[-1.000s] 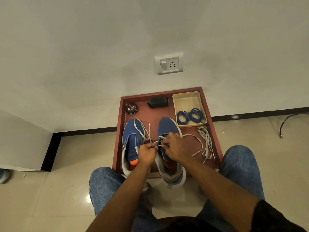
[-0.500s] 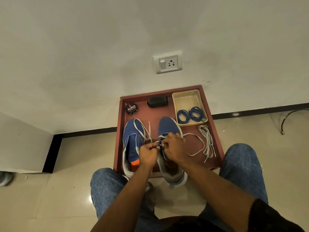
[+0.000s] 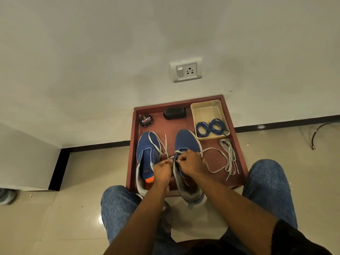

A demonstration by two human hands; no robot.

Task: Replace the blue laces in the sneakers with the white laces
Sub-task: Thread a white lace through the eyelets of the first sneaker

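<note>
Red tray (image 3: 239, 144) holds "Cherry" tin (image 3: 146, 121) (polish).

Two sneakers (image 3: 147, 155), two hands (image 3: 162, 170).

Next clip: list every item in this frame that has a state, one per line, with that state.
Left blue sneaker: unlaced, a white lace end draped over it.
Right blue sneaker: partly laced with the white lace.
Spare white lace: bundled loose on the red tray.
Blue laces: removed, coiled in the beige tray.
Round polish tin: lid on.
Left hand: pinches the white lace.
Right hand: pinches the white lace.
</note>
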